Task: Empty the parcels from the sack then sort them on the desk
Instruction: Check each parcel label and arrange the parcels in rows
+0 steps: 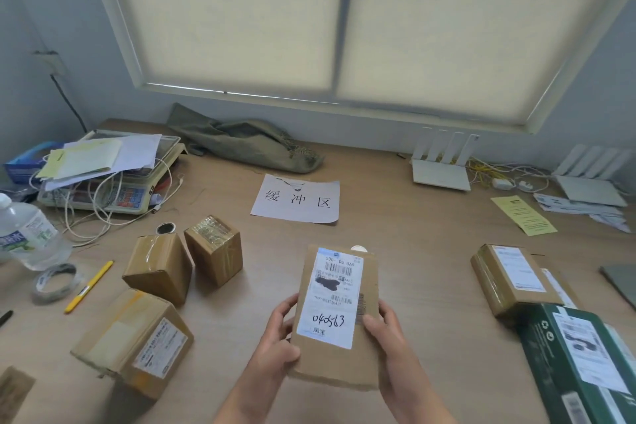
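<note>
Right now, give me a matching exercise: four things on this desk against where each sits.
Things:
1. sack
2. yellow pen
3. green box
4. labelled parcel

Places:
A. near right corner of the desk
B. held in the left hand and the right hand
C. far edge, under the window
D. left side, beside the tape roll

Pairs: 1-C, 2-D, 3-A, 4-B

Far left: scale [134, 189] under papers [103, 158]; water bottle [27, 234], tape roll [56, 282], yellow pen [88, 287]. Far right: routers [442, 165].
</note>
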A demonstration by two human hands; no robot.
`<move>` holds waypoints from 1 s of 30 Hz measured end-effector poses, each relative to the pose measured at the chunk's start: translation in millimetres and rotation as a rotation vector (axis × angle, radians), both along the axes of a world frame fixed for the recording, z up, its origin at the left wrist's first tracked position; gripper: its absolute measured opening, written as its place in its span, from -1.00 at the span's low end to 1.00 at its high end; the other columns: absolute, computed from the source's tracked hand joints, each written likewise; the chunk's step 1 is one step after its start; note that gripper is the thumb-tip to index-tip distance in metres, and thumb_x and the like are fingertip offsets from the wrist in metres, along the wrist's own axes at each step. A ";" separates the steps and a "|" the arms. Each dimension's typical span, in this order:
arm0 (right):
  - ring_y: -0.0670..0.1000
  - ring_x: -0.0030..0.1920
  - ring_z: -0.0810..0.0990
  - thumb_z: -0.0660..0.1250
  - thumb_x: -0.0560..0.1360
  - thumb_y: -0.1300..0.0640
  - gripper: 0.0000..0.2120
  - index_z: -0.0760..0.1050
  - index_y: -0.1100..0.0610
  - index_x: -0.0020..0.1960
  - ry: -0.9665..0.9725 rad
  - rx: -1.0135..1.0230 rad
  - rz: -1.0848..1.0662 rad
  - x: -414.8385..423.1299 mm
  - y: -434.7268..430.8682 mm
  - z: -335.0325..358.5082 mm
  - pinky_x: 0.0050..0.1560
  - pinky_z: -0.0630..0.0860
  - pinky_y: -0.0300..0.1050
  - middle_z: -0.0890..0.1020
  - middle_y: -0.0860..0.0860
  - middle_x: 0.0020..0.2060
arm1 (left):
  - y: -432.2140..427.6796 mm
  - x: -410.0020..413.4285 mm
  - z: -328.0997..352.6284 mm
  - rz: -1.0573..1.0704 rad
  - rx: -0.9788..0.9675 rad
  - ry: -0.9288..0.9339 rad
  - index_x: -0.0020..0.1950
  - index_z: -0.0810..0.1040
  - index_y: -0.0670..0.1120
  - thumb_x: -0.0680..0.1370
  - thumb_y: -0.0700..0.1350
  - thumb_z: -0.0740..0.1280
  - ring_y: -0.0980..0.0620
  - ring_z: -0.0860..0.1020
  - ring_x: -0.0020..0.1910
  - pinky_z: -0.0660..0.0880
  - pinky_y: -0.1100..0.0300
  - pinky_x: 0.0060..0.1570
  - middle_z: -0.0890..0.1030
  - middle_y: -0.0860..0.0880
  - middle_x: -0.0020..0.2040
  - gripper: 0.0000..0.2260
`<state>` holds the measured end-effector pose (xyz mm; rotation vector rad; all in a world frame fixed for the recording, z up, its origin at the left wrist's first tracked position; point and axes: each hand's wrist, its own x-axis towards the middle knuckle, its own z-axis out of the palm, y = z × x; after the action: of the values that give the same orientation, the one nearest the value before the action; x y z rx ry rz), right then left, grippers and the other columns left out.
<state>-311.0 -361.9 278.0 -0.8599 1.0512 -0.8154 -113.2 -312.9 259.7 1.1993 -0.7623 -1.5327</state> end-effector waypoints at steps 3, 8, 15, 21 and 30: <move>0.11 0.19 0.66 0.43 0.36 -0.14 -0.35 0.36 -0.14 0.42 0.002 -0.025 -0.035 -21.4 -0.6 9.3 0.07 0.58 0.10 0.70 0.03 0.17 | -0.8 9.2 16.8 -0.169 -0.008 -0.061 0.45 0.44 0.00 0.08 -0.09 0.32 -0.18 0.55 0.26 0.43 -0.07 0.17 0.60 -0.14 0.34 -0.14; 0.07 -0.06 0.62 0.40 0.31 -0.15 -0.42 0.52 0.07 0.27 0.030 -0.032 -0.140 -45.6 1.4 11.0 0.02 0.57 0.11 0.70 0.01 -0.11 | -7.9 11.5 30.3 -0.150 -0.022 -0.162 0.30 0.61 0.15 0.20 0.01 0.36 -0.03 0.63 0.15 0.48 -0.05 0.17 0.59 -0.09 0.31 -0.36; 0.11 -0.09 0.57 0.41 0.40 -0.06 -0.48 0.46 0.15 0.28 -0.099 0.053 -0.344 -55.0 11.9 1.1 -0.06 0.60 0.05 0.59 0.12 -0.03 | -7.4 -23.9 19.7 0.023 0.039 -0.096 0.35 0.42 0.14 0.25 0.11 0.51 0.00 0.66 0.10 0.56 0.02 0.07 0.64 -0.05 0.22 -0.32; 0.15 0.01 0.60 0.44 0.36 -0.03 -0.41 0.47 0.17 0.33 -0.193 0.107 -0.349 -62.6 20.1 -8.7 0.16 0.60 0.21 0.60 0.19 0.06 | -12.2 -39.1 20.3 0.053 0.030 -0.069 0.27 0.50 -0.01 0.25 0.14 0.48 -0.03 0.68 0.02 0.54 0.06 0.01 0.71 -0.10 0.13 -0.38; 0.16 0.27 0.61 0.40 0.41 -0.04 -0.43 0.37 -0.21 0.40 -0.117 -0.001 -0.154 -64.3 24.6 10.6 0.31 0.52 0.27 0.66 0.02 0.25 | -12.4 -63.2 4.5 0.014 0.082 0.003 0.24 0.40 -0.13 0.23 0.08 0.55 -0.08 0.58 0.07 0.62 -0.17 0.11 0.57 -0.24 0.25 -0.32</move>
<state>-375.3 -337.3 288.6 -0.7292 1.0221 -0.9843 -176.4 -325.3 264.3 1.2592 -0.6932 -1.5666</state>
